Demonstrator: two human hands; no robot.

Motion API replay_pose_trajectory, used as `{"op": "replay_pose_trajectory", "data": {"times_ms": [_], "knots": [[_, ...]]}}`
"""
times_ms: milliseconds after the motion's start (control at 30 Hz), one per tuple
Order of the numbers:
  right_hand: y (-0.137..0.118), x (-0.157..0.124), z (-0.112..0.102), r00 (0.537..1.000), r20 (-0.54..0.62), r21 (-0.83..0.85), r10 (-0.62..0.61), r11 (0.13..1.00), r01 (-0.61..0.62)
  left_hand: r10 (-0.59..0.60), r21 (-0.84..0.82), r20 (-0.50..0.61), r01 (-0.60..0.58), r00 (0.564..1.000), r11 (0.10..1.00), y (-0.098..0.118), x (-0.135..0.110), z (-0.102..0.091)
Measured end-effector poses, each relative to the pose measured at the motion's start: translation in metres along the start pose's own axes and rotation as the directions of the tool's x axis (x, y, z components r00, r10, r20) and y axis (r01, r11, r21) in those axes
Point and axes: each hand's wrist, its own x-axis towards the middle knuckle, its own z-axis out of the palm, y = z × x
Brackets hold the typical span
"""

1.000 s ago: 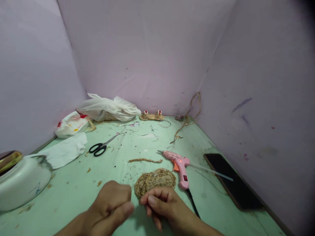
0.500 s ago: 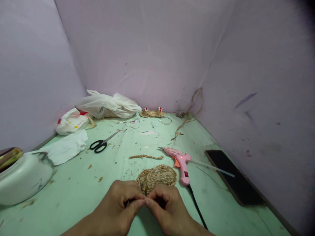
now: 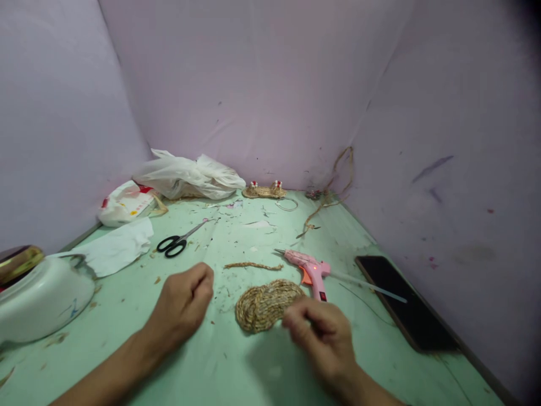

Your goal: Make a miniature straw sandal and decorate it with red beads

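Observation:
A coiled straw mat [image 3: 264,304], oval and flat, lies on the green table between my hands. My left hand [image 3: 183,304] rests to its left with fingers curled into a loose fist, apart from the mat. My right hand [image 3: 323,335] hovers at the mat's right edge, fingers pinched together; what they hold is too small to make out. A pink glue gun [image 3: 310,270] with its light on lies just beyond my right hand. A short braided straw piece [image 3: 252,265] lies behind the mat.
Black scissors [image 3: 175,243] lie at mid-left beside white paper [image 3: 116,254]. A white pot [image 3: 40,296] stands at far left. A dark phone [image 3: 408,301] lies along the right wall. Plastic bags [image 3: 190,177], small straw sandals [image 3: 264,190] and loose twine [image 3: 327,197] sit at the back.
My hands, pinched together in front of the mat half a second ago, have separated: the left moved left and away, the right moved right beside the mat.

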Motion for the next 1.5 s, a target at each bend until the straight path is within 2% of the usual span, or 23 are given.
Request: {"op": "replay_pose_trajectory", "data": {"times_ms": [33, 67, 133, 200, 300, 367, 433, 533, 667, 933, 1200, 1400, 1500], "knots": [[0.003, 0.004, -0.008, 1.0, -0.021, -0.054, 0.007, 0.999, -0.008, -0.087, 0.044, -0.007, 0.088, 0.996, 0.995, -0.004, 0.005, -0.003], [0.007, 0.008, -0.015, 1.0, 0.016, -0.114, -0.009, 0.993, 0.011, -0.153, 0.082, 0.003, 0.152, 0.988, 0.985, -0.007, 0.009, -0.004], [0.015, 0.012, -0.023, 0.987, 0.156, -0.209, -0.042, 0.975, 0.075, -0.181, 0.1, 0.084, 0.172, 0.98, 0.98, -0.01, 0.011, -0.003], [0.021, 0.013, -0.022, 0.946, 0.314, -0.267, -0.085, 0.948, 0.174, -0.047, 0.007, 0.212, 0.047, 0.976, 0.999, -0.006, 0.007, 0.001], [0.025, 0.009, -0.011, 0.887, 0.453, -0.322, -0.086, 0.913, 0.252, 0.22, -0.166, 0.353, -0.171, 0.909, 0.971, 0.007, -0.002, 0.01], [0.024, 0.007, -0.002, 0.88, 0.469, -0.349, -0.069, 0.901, 0.257, 0.271, -0.154, 0.411, -0.227, 0.87, 0.962, 0.015, -0.006, 0.016], [0.023, 0.006, 0.004, 0.884, 0.463, -0.372, -0.065, 0.891, 0.26, 0.249, -0.09, 0.446, -0.234, 0.86, 0.968, 0.02, -0.007, 0.021], [0.023, 0.004, 0.008, 0.886, 0.459, -0.431, -0.06, 0.857, 0.281, 0.226, -0.041, 0.446, -0.233, 0.866, 0.972, 0.02, -0.006, 0.027], [0.026, 0.002, 0.011, 0.879, 0.473, -0.485, -0.064, 0.813, 0.321, 0.264, -0.019, 0.398, -0.28, 0.879, 0.96, 0.016, -0.006, 0.032], [0.027, -0.001, 0.014, 0.889, 0.443, -0.504, -0.113, 0.79, 0.351, 0.348, -0.079, 0.287, -0.34, 0.893, 0.937, 0.011, -0.007, 0.039], [0.025, 0.003, 0.013, 0.894, 0.444, -0.505, -0.053, 0.81, 0.299, 0.369, -0.068, 0.265, -0.364, 0.891, 0.929, 0.01, -0.008, 0.041], [0.023, 0.011, -0.003, 0.831, 0.555, -0.335, -0.012, 0.912, 0.236, 0.361, -0.058, 0.3, -0.361, 0.883, 0.931, 0.01, -0.006, 0.04], [0.027, 0.011, -0.003, 0.835, 0.549, -0.338, -0.027, 0.907, 0.251, 0.359, -0.076, 0.307, -0.353, 0.881, 0.932, 0.011, -0.005, 0.04]]}}
